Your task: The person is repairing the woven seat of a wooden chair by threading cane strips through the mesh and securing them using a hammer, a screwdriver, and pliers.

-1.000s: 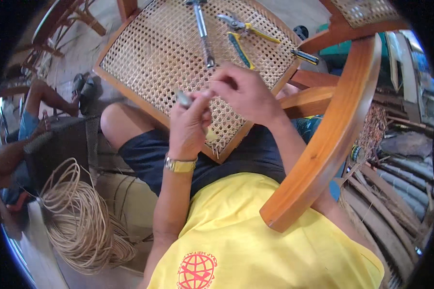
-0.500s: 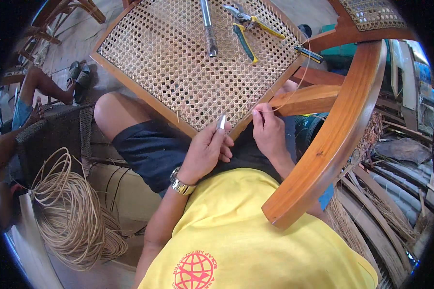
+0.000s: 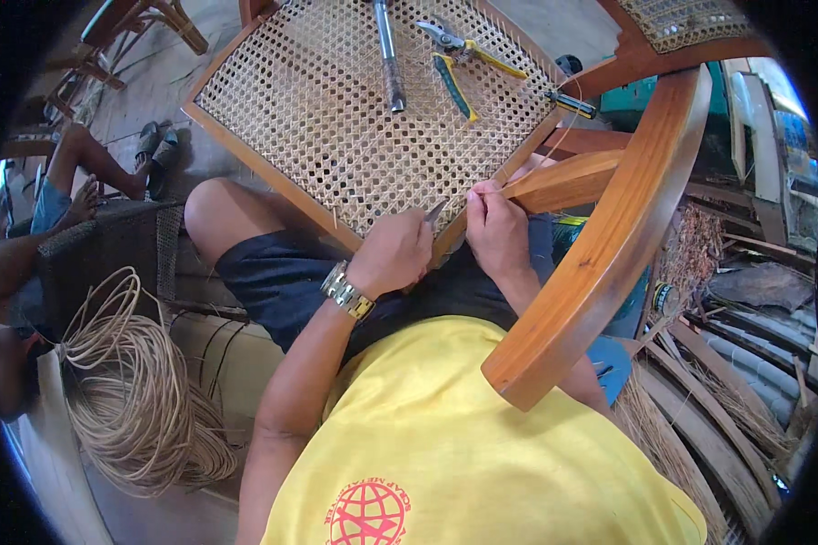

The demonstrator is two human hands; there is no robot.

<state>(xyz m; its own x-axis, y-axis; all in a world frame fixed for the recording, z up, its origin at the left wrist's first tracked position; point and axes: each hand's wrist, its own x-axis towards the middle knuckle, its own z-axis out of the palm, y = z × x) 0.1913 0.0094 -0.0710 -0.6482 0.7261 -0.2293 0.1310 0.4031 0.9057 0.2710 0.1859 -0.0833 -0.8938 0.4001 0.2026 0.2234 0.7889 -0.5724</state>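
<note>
My left hand is closed round a knife; its short pointed metal blade sticks out past my fingers and the handle is hidden. My right hand pinches a thin cane strand at the near corner of the chair seat. The strand loops up from those fingers toward the seat's right corner. The woven cane seat has a brown wooden frame and lies tilted across my lap. On it rest pruning shears with yellow-and-green handles, a hammer-like metal rod and a screwdriver-like tool.
The chair's curved wooden armrest rises close by my right forearm. A big coil of rattan hangs at the lower left. Another person's legs show at far left. Wood strips are piled on the right.
My left hand has turned knuckles-up, and its blade has moved right, nearer my right hand. My right hand still pinches the strand. The whole view has shifted slightly.
</note>
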